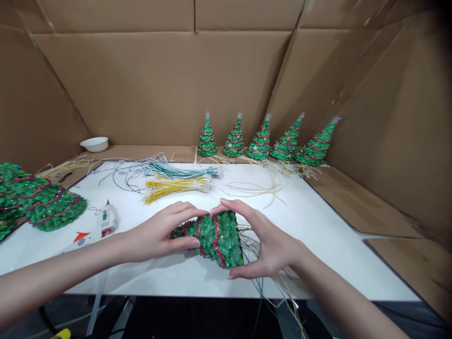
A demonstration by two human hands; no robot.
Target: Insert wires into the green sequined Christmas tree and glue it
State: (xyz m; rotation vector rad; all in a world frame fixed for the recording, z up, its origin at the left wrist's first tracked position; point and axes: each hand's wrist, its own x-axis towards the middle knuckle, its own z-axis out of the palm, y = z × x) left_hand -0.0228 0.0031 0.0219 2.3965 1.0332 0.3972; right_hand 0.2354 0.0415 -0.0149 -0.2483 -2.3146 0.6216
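A small green tinsel Christmas tree [226,238] with red garland bands lies on its side above the table's front part, its wide base to the right. My left hand [169,230] grips it near the narrow end, thumb in front and fingers behind, covering part of the tip. Around the wide end curves my right hand [263,240], fingers on the upper edge and thumb at the lower corner. Loose wires [282,282] trail from the base, under my right hand and over the table's front edge.
White table [335,254] between cardboard walls. Several finished trees [259,141] stand at the back. Bundles of green wires [180,170] and yellow wires [176,186] lie mid-table. At left are a glue gun [108,221], more trees [52,205] and a white bowl [94,144].
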